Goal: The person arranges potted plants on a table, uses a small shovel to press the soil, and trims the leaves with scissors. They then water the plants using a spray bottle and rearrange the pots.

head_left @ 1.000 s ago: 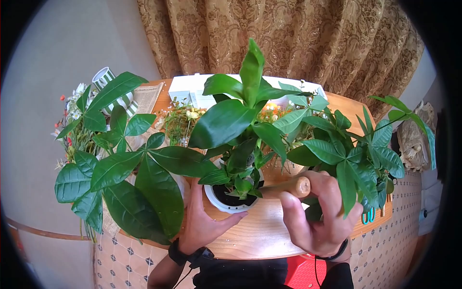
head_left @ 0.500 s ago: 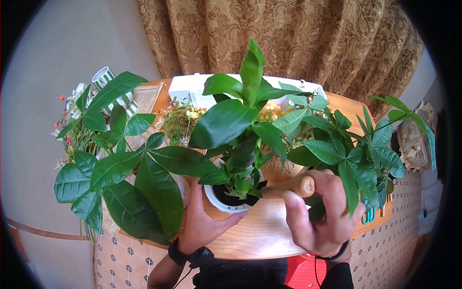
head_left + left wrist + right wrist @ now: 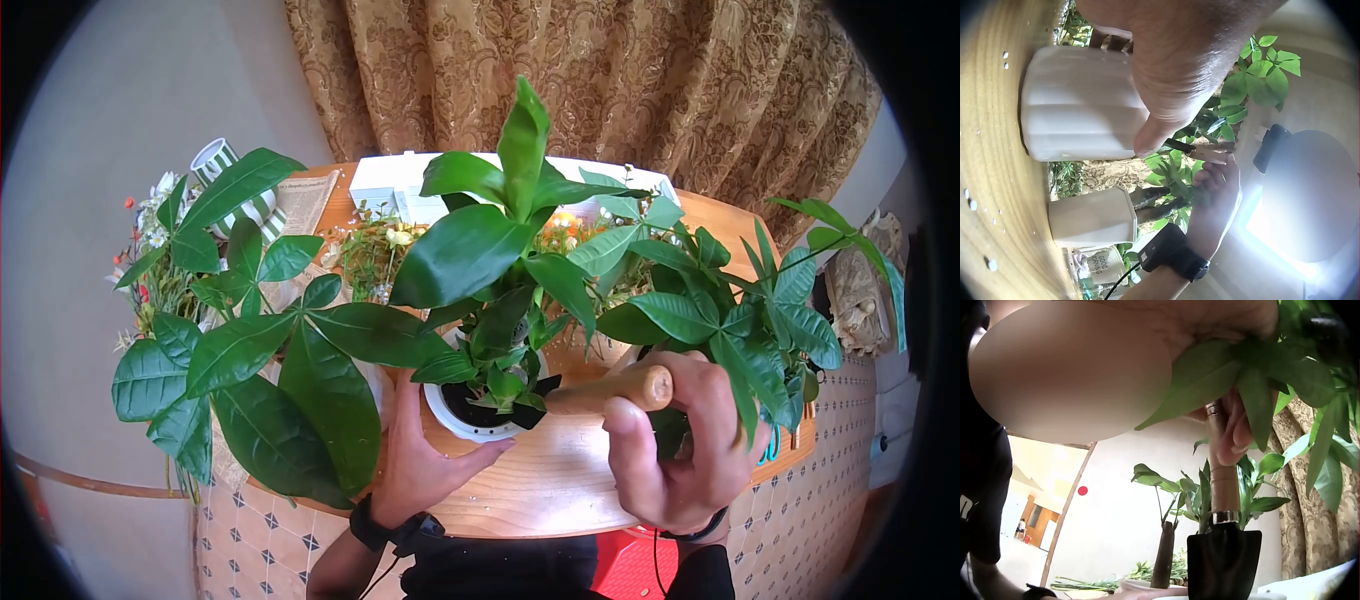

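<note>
A white pot [image 3: 478, 434] with dark soil and a tall broad-leaved plant [image 3: 465, 255] stands near the table's front. My left hand [image 3: 425, 462] holds the pot's left side, its thumb stretched along the near rim; the left wrist view shows this hand [image 3: 1179, 62] over the pot [image 3: 1079, 106]. At the right, my right hand [image 3: 690, 450] grips a trowel's wooden handle [image 3: 610, 390], whose butt faces the head camera. The black trowel blade [image 3: 1224, 562] points down in the right wrist view; its tip is out of sight. Leaves partly cover the right hand.
Leafy plants stand at left [image 3: 270, 430] and right [image 3: 770, 320]. A second pale pot [image 3: 1094, 215] is beside the held one. Behind are flowers [image 3: 375, 250], a white box [image 3: 390, 185] and a striped vase [image 3: 215, 158]. White granules dot the wood.
My right hand and the trowel handle have shifted right, and more of the black blade shows by the pot's right rim. My left hand and the pot have hardly moved.
</note>
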